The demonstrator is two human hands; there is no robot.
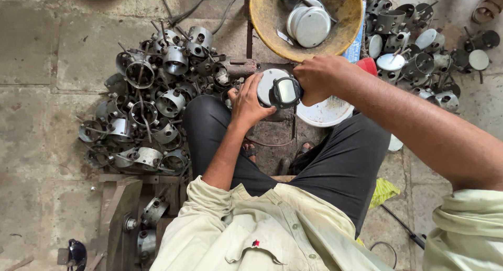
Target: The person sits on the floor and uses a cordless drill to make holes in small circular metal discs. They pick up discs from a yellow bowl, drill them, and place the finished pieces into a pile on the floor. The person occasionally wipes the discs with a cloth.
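Observation:
I sit with my knees apart and hold a round metal gauge housing (268, 83) in front of me. My left hand (247, 104) grips its left side. My right hand (317, 78) presses a black ring with a glass lens (286, 91) onto the housing's front. Both hands are closed around the parts. My legs in dark trousers frame the spot below.
A heap of grey metal housings (152, 103) lies on the stone floor at left. A yellow bowl (340, 30) with round metal discs (310, 24) stands ahead. More housings (419, 56) pile at right. A white dish (325, 114) sits by my right knee.

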